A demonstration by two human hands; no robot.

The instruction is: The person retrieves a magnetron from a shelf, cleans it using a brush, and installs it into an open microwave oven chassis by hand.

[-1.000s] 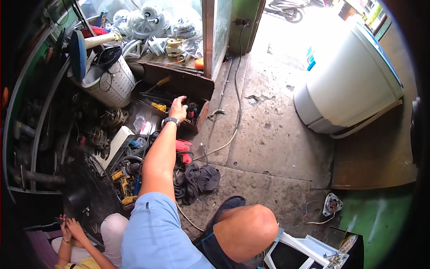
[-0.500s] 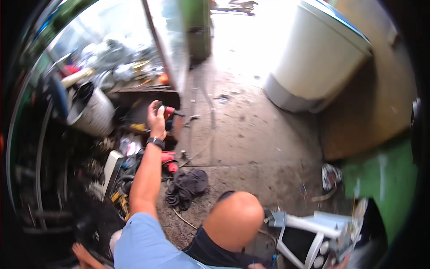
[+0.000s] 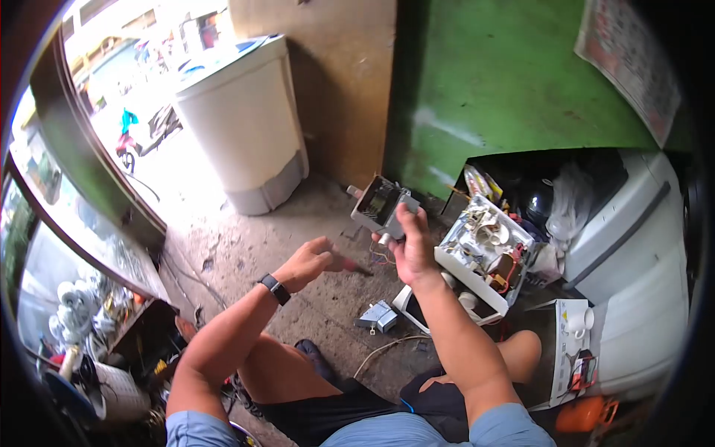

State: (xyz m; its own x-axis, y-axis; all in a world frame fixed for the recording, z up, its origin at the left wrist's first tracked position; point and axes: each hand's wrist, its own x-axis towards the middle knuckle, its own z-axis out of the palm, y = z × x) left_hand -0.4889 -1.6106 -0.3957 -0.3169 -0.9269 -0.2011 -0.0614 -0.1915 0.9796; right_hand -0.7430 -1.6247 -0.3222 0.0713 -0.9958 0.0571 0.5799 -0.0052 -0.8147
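Observation:
My left hand [image 3: 307,264], with a dark watch on its wrist, is closed around a tool [image 3: 350,264] whose red handle and dark tip point right; the tool is blurred. To its right, my right hand [image 3: 415,242] grips a grey metal box [image 3: 378,205] with an open, dark inside and a white knob low on its side. The box is tilted, held above the floor. Between my hands and my knees, a smaller grey metal part [image 3: 378,316] lies on the floor. An opened white appliance housing [image 3: 488,249] with wires and parts is right of my right hand.
A white tub-shaped appliance [image 3: 242,127] stands at the upper left. The green wall [image 3: 491,82] rises behind the housing. At right are a large white casing [image 3: 633,298] and an orange object [image 3: 579,414]. A white basket [image 3: 119,391] stands at the lower left.
The view has swung right. My left hand took the red-handled tool from the dark box of tools and has brought it near my right hand, which now shows with the grey metal box.

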